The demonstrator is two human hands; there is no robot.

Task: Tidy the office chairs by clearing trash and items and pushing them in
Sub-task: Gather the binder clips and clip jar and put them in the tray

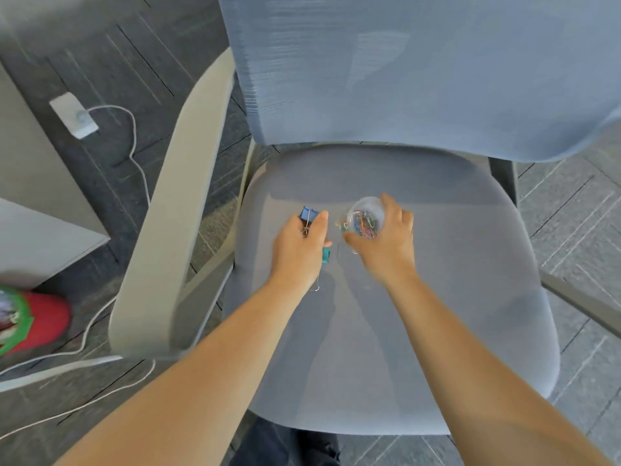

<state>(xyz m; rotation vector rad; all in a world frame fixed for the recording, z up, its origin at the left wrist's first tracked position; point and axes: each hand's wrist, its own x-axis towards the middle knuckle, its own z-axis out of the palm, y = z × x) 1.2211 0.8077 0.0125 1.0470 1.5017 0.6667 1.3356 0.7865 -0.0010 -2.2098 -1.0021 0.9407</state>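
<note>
Hands over the seat (386,331) of the office chair (420,68): my left hand (299,250) pinches a blue binder clip (308,215), a teal one (326,255) beneath; my right hand (386,245) wraps a clear tub of paper clips (364,218). Light, rigid, likely slick; best held round the wall.

— Where does the view look from?

— There's only one, worn on the person's head. It looks forward and steeply down onto the seat (386,314) of an office chair (403,68), whose backrest rises across the top of the frame.

— How near is it?

— Close. Both forearms enter from the bottom edge, and the left hand (299,250) and right hand (386,243) sit near the middle of the frame, over the seat.

— And at the edges?

— The wide lens bends things there. The floor (111,62) shows at left and right, with an armrest (161,230) running down the left side. The picture is slightly blurred.
</note>
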